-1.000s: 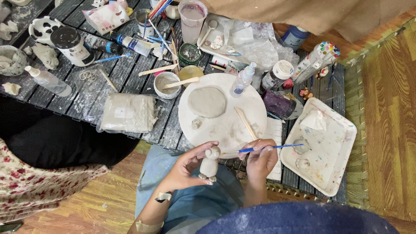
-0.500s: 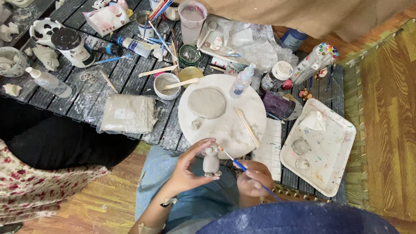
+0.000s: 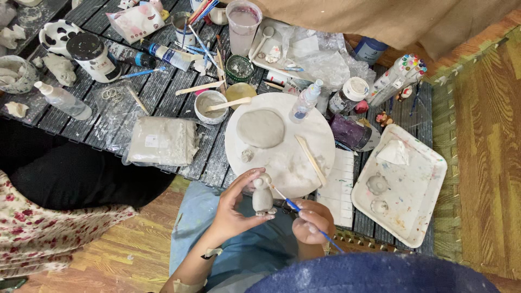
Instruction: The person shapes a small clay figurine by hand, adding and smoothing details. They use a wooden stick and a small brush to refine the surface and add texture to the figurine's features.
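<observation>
Since a second ago my right hand point(image 3: 310, 220) swung its brush point(image 3: 296, 206) onto the soft, fragile figurine point(image 3: 262, 195) my left hand point(image 3: 234, 209) pinches by its base.

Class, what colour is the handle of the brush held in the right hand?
Blue, seen in the head view: brush in the right hand.

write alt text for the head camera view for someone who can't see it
Seen from above, a person's left hand holds a small grey clay figure while the right hand touches a thin blue-handled brush to it. Beyond the hands, a round white board with a flat clay disc sits on a cluttered dark table.
</observation>
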